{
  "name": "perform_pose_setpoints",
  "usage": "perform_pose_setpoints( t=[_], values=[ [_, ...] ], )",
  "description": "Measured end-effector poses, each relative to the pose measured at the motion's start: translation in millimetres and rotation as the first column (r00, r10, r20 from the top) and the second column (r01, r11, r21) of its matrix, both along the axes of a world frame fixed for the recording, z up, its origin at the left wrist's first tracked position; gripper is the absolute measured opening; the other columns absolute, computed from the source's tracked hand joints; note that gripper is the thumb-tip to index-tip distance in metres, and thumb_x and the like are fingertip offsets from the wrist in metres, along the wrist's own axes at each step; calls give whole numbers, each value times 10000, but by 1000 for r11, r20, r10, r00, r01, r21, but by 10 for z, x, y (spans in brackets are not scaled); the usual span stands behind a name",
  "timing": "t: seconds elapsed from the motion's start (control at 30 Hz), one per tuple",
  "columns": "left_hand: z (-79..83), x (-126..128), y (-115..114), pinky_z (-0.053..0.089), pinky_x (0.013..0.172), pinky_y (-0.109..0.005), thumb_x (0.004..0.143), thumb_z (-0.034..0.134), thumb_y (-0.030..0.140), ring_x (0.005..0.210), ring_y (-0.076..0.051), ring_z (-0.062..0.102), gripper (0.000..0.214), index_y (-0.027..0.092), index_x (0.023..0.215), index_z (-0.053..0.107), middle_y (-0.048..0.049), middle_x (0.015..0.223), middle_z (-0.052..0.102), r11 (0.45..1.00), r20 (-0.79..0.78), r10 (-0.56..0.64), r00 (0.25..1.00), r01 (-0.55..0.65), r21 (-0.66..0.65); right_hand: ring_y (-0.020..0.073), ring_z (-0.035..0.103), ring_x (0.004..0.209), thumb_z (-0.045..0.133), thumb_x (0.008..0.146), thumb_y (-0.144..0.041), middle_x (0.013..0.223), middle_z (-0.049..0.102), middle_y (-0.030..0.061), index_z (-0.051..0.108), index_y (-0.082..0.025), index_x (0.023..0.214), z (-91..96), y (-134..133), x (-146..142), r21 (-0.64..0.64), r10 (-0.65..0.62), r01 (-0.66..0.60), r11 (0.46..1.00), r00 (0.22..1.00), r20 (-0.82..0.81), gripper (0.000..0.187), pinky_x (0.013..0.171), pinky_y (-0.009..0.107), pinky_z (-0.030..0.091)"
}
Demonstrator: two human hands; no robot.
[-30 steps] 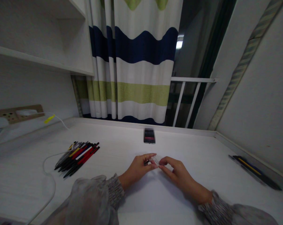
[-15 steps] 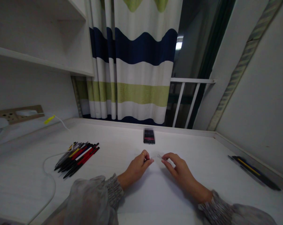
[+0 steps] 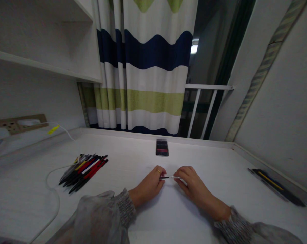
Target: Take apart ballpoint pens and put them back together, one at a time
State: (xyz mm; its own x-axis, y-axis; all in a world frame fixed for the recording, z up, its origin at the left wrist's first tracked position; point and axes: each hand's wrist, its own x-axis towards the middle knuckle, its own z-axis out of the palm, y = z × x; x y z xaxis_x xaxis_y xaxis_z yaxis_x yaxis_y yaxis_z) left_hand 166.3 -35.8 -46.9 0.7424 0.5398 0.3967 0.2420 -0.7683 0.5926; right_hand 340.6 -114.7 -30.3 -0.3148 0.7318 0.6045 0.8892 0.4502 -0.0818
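- Left hand (image 3: 150, 184): near the middle of the tabletop (image 3: 133, 152), heel down, fingers curled, tips pinching the dark left end of a thin pen (image 3: 171, 177); ring on one finger.
- Right hand (image 3: 192, 184): just beside the left, fingers curled, tips pinching the pale right end of the same pen.
- Pen: level between the two hands, just above the tabletop, well in from every edge. Whole pen or only an inner part, impossible to tell; too thin and too dim.
- Pile of pens (image 3: 83, 171): toward the left edge, black, red and yellow, fanned loosely, well apart from both hands.
- White cable (image 3: 53, 176): looping along the left side, close to the pile.
- Dark flat item (image 3: 161, 148): near the far edge, straight ahead of the hands, apart from them.
- More pens (image 3: 275, 185): along the right edge, by the wall.
- Likely risks, as a judgement:
  - Slipping from so small a pinch at each end, then rolling across the smooth tabletop.
  - Bending or snapping the slender shaft through uneven pull or twist between the hands.
  - Losing any small loose part in the dim light, pale against a pale surface.
  - Brushing the pile or snagging the cable with the loose left sleeve, scattering pens toward the near edge.
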Motion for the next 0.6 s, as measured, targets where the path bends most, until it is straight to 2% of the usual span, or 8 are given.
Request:
perform_pose_setpoints(
  t=[0.23, 0.5, 0.6],
  values=[
    [11, 2, -1, 399, 724, -271, 720, 502, 70, 779, -136, 440, 150, 166, 803, 424, -16, 857, 434, 999, 31, -19, 999, 20, -31, 183, 529, 750, 484, 801, -126, 787, 605, 71, 585, -152, 852, -10, 5, -10, -44, 27, -25, 999, 999, 46, 116, 703, 348, 412],
    [14, -3, 1, 396, 734, -273, 700, 533, 38, 784, -129, 444, 193, 173, 762, 409, -6, 852, 437, 997, 76, -73, 994, 75, -26, 177, 531, 775, 464, 817, -154, 813, 614, 72, 581, -154, 870, -17, -23, -27, -106, 48, -50, 993, 999, -19, 129, 709, 324, 435],
    [37, 3, -12, 400, 720, -273, 697, 537, 35, 761, -126, 445, 203, 175, 780, 416, 0, 835, 437, 998, 53, -52, 997, 54, -39, 176, 540, 772, 451, 822, -157, 815, 621, 73, 578, -155, 869, -28, -20, -36, -132, 41, -43, 990, 999, -20, 135, 706, 319, 438]
  ],
)
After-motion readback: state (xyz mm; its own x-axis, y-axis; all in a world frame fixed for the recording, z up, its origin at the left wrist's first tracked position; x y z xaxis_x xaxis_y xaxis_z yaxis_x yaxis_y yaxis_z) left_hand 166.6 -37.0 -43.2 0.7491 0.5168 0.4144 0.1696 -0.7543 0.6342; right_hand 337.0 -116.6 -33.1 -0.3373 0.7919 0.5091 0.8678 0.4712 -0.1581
